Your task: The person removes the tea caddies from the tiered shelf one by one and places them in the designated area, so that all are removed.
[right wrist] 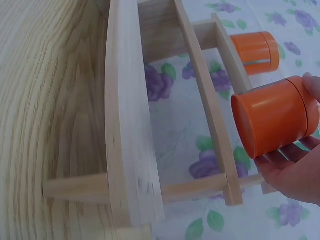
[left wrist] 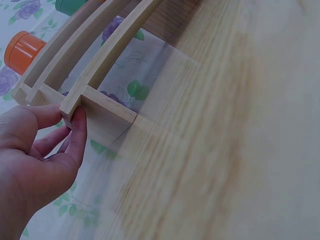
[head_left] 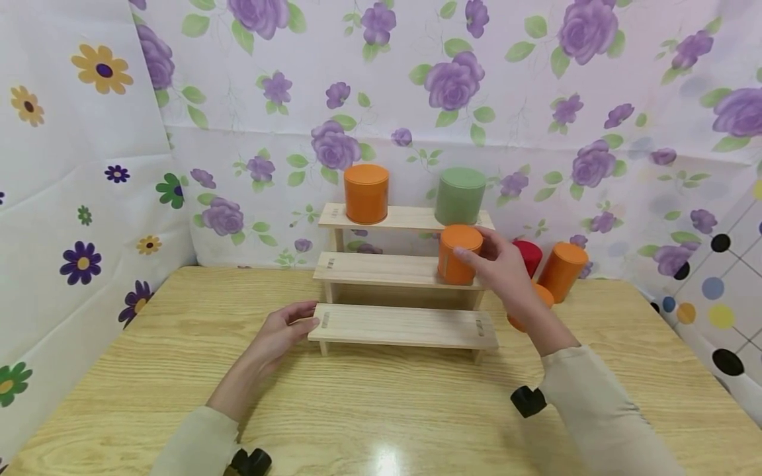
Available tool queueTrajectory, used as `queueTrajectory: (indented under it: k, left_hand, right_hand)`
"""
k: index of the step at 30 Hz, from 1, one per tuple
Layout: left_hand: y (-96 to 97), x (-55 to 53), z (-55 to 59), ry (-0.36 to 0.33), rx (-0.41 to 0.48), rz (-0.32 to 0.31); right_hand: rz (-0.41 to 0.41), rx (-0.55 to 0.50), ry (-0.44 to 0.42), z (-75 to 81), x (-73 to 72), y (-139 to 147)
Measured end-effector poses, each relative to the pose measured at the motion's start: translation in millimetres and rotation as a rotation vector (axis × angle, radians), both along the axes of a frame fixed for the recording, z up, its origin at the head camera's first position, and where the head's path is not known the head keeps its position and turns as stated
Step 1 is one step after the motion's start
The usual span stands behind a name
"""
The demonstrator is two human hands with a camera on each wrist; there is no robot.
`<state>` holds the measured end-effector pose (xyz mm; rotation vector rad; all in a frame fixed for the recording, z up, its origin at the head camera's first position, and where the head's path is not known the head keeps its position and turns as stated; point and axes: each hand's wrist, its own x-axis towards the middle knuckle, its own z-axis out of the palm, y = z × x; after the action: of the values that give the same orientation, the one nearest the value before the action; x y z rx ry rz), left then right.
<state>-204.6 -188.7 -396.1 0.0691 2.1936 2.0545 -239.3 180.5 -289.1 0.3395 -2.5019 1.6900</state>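
Observation:
A three-tier wooden shelf (head_left: 405, 325) stands on the table. With thumb and fingers, my left hand (head_left: 282, 335) pinches the left end of its lowest board, as the left wrist view also shows at the board's corner (left wrist: 75, 97). My right hand (head_left: 507, 272) grips an orange lidded canister (head_left: 454, 263) around its side, close over the right end of the middle board (head_left: 381, 270). In the right wrist view the held canister (right wrist: 272, 120) has its base toward the shelf. On the top board sit another orange canister (head_left: 366, 198) at left and a green canister (head_left: 460, 198) at right.
Right of the shelf, on the table, stand a red canister (head_left: 527, 254) and a tall orange canister (head_left: 562, 271). A shorter orange one (head_left: 516, 322) is partly hidden behind my right forearm. Floral cloth (head_left: 256, 172) hangs behind the table (head_left: 369, 403).

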Motion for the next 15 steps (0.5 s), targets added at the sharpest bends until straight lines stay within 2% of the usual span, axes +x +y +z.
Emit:
queueTrajectory:
  k: [15]
  left_hand:
    - [0.9, 0.7, 1.1, -0.010, 0.002, 0.000]
  right_hand:
    - [-0.035, -0.053, 0.013, 3.5, 3.9, 33]
